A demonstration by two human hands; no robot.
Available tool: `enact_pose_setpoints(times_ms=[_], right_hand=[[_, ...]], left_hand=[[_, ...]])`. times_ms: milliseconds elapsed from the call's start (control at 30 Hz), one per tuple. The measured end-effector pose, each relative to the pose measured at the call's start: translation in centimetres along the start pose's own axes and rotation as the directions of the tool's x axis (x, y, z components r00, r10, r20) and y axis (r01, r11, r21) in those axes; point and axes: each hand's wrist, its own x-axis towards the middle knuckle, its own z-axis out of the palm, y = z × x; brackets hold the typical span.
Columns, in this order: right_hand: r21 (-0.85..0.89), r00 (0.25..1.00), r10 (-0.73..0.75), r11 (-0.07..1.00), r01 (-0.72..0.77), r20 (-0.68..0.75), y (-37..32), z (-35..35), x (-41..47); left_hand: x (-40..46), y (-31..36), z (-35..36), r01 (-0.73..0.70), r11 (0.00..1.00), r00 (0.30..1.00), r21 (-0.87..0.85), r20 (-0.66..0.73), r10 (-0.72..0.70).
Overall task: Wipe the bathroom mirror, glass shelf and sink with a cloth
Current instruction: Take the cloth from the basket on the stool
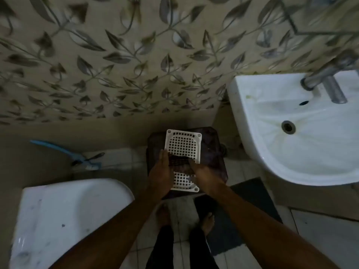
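A white lattice basket (182, 146) lies on a dark stool (213, 162) against the wall. Across its middle stretches a dark cloth (179, 163), dim and hard to make out. My left hand (161, 172) holds the cloth's left end and my right hand (202, 170) holds its right end, both low over the basket. The white sink (272, 152) hangs at the right, its metal tap (332, 88) above the basin. A framed edge at the top right (295, 30) may be the mirror or the shelf.
A white toilet tank (68, 210) fills the lower left. A blue toilet brush (64, 151) leans in the corner behind it. My bare feet stand on the tiled floor beside a dark mat (246, 206). The leaf-patterned wall (116, 65) is close ahead.
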Motion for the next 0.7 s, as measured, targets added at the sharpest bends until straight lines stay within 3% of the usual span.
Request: enact_pose_setpoints(times_ms=[100, 233, 367, 700], right_hand=[[-0.023, 0.999, -0.038, 0.999, 0.038, -0.012, 0.9, 3.0, 2.3], [-0.087, 0.98, -0.138, 0.988, 0.127, -0.14, 1.6, 6.3, 5.3], [-0.218, 0.985, -0.083, 0.975, 0.049, -0.151, 1.3, 7.8, 7.7], [-0.209, 0.975, -0.035, 0.978, -0.012, -0.22, 0.8, 7.7, 11.7]], left_hand=[[0.2, -2.0, 2.2, 0.071, 0.997, 0.997, -0.031, 0.041, -0.07], [0.7, -3.9, 4.4, 0.111, 0.994, 0.992, 0.025, 0.058, -0.112], [1.6, -4.4, 5.3, 0.146, 0.987, 0.989, 0.062, 0.026, -0.148], [3.8, -3.9, 5.4, 0.102, 0.994, 0.994, 0.035, -0.035, -0.101]])
